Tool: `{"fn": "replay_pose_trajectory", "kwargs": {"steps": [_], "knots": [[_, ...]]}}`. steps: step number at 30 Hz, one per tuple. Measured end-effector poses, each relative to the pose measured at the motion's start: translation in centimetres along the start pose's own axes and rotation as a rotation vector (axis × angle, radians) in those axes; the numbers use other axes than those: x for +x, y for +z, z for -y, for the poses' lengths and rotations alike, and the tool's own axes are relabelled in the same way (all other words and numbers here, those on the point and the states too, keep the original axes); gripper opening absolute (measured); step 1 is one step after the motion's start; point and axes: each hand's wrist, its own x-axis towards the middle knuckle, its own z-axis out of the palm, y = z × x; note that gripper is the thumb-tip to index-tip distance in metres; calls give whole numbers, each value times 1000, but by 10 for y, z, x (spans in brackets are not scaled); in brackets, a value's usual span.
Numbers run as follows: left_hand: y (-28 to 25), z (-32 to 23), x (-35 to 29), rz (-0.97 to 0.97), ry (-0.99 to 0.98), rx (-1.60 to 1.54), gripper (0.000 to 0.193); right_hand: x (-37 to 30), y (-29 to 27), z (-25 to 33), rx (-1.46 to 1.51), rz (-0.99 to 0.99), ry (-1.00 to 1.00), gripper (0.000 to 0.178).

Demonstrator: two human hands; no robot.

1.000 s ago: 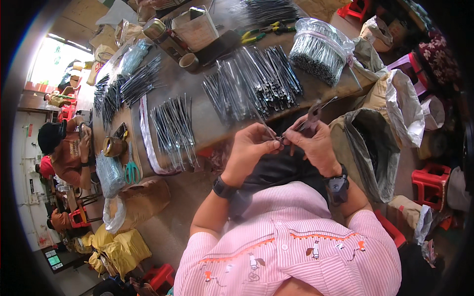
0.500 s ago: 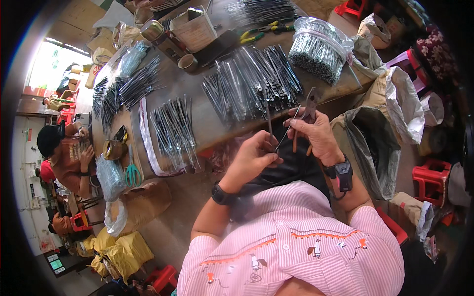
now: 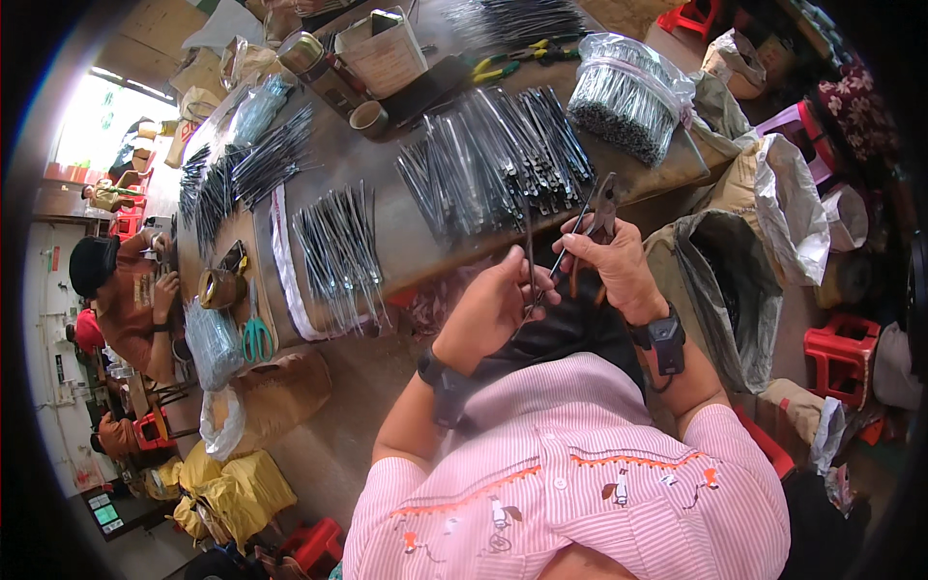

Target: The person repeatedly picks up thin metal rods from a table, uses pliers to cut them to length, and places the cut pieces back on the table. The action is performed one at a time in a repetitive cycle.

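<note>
My left hand [image 3: 491, 302], in front of the table's near edge, has its thumb and fingers closed on a thin dark metal strip [image 3: 529, 232] that looks like a metal cable tie. My right hand [image 3: 623, 273] keeps a pair of pliers [image 3: 605, 211] in its palm, jaws pointing up. Its thumb and forefinger also pinch a second slim strip [image 3: 584, 215], whose lower end reaches toward the left fingers. Just beyond the hands lies a wide row of metal strips [image 3: 493, 155] on the table [image 3: 396, 246]. A smaller bundle of strips [image 3: 338, 242] lies to its left.
A bagged bundle of strips [image 3: 633, 101] stands at the right; yellow-handled pliers [image 3: 498, 70] lie behind. A cup [image 3: 368, 118], a carton [image 3: 382, 53] and teal scissors [image 3: 256, 333] are on the table. An open sack [image 3: 730, 290] stands right. Another person [image 3: 130, 300] sits left.
My left hand has turned and risen slightly, its strip now more upright. The strip in my right hand has shifted beside the plier jaws. The other person's hands have moved.
</note>
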Motion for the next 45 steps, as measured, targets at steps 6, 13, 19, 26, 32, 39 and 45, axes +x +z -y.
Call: {"fn": "replay_pose_trajectory", "kwargs": {"steps": [6, 13, 19, 26, 32, 39, 45], "knots": [[-12, 19, 15, -74, 184, 201, 14, -5, 5, -3, -66, 24, -47, 18], [-18, 22, 15, -100, 293, 256, 19, 2, -20, -13, 530, -178, 274, 36], [-9, 21, 7, -144, 440, 460, 23, -25, -49, -13, 634, 333, 346, 38], [9, 20, 3, -201, 666, 855, 25, -40, -40, -14, -408, 289, 189, 63], [14, 19, 0, -205, 639, 869, 29, -38, -37, -12, -832, 248, -190, 56], [18, 22, -1, -188, 540, 757, 23, -40, -37, 0, -1113, 129, -347, 21], [19, 12, -12, -193, 353, 719, 38, -37, -40, 0, -1158, 153, -304, 16]]}}
